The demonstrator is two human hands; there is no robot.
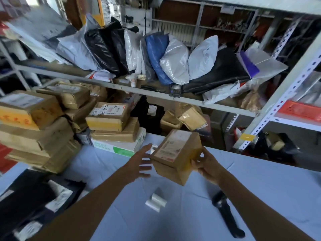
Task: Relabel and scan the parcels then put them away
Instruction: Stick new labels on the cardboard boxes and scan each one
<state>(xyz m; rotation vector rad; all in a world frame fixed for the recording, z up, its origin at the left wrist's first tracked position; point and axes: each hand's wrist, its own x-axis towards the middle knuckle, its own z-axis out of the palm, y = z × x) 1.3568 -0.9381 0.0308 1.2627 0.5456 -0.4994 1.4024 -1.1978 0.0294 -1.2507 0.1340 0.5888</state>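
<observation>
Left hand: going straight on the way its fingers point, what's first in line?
The small cardboard parcel gripped by the right hand. The left hand is open, its fingers aimed at the parcel's left side, a small gap apart; depth is hard to judge from one view.

carton [108,117] atop the middle stack: black handwriting on its top, seemingly "1127-01", printed label blurred | large carton [26,110] far left: orange handwriting on yellow tape, illegible | parcel [175,153] label: print too small to read | green-and-white box [118,146] under the middle stack: lettering blurred
</observation>
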